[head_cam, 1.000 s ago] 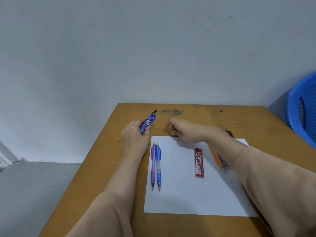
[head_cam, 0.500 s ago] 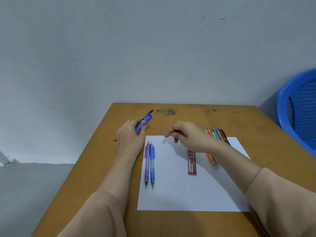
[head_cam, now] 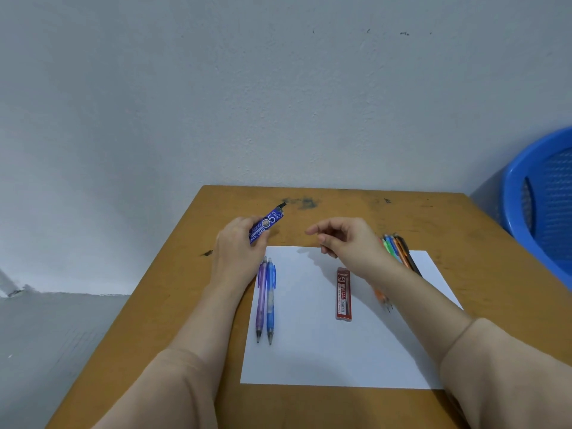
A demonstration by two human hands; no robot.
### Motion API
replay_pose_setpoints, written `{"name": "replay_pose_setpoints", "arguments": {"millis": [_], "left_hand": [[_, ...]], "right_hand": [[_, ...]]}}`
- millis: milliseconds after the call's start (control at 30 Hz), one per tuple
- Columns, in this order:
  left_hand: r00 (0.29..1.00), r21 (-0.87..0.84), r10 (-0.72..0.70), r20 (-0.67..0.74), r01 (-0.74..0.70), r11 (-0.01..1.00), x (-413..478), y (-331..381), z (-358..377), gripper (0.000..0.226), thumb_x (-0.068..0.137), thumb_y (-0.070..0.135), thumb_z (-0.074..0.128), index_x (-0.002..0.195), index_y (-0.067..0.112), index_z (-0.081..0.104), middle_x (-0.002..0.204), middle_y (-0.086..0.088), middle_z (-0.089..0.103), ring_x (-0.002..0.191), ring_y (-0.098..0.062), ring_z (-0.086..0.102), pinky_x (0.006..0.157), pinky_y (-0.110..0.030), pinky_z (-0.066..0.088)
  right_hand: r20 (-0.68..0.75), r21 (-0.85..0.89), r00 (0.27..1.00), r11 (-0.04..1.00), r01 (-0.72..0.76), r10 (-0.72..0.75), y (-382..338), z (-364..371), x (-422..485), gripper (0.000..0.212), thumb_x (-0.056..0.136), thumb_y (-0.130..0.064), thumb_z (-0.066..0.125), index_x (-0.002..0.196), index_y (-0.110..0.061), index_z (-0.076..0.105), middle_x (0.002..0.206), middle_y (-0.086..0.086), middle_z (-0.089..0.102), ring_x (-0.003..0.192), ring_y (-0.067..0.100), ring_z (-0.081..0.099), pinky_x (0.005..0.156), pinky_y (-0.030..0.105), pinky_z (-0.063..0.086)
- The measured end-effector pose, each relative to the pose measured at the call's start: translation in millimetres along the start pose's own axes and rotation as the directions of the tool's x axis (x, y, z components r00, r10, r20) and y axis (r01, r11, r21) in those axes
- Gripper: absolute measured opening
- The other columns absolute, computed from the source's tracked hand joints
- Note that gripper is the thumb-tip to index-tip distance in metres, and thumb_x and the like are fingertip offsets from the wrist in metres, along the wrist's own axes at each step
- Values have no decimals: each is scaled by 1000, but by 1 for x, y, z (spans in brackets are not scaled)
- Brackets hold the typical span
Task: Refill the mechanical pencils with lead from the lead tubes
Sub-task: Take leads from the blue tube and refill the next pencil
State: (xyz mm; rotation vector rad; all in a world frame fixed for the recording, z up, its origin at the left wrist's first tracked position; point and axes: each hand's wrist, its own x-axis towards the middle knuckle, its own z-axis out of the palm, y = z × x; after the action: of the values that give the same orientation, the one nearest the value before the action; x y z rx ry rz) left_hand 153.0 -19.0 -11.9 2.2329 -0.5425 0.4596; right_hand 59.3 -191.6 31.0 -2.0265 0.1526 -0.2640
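Right grip (head_cam: 349, 243) has drawn back from the blue lead tube (head_cam: 266, 223) and hangs apart from it above the far edge of the paper (head_cam: 309, 351), fingers curled; I cannot tell whether it pinches anything. Left grip (head_cam: 238, 246) clasps that tube above the bench (head_cam: 185, 305). Beside it, the red lead tube (head_cam: 343, 294) lies on the paper.

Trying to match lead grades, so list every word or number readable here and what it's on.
"5": large numeral on the blue lead tube held in the left hand.
"NCIL LEAD": along the same tube's lower edge; fingers hide the start.
"2B": near the top of the red lead tube lying on the paper.
Brand names on both tubes and the red tube's fine print: too blurred to read.
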Motion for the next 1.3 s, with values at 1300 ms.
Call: {"name": "replay_pose_setpoints", "arguments": {"millis": [1300], "left_hand": [[902, -35, 401, 159, -401, 915, -8, 17, 3, 31, 88, 23, 66, 117, 13, 65, 101, 5, 65, 83, -4, 48, 73, -20, 39]], "right_hand": [[-296, 376, 954, 923, 77, 41, 8, -2, -1, 36, 83, 17, 57, 85, -17, 67, 84, 13, 65, 75, 18, 71, 67, 22, 56]]}}
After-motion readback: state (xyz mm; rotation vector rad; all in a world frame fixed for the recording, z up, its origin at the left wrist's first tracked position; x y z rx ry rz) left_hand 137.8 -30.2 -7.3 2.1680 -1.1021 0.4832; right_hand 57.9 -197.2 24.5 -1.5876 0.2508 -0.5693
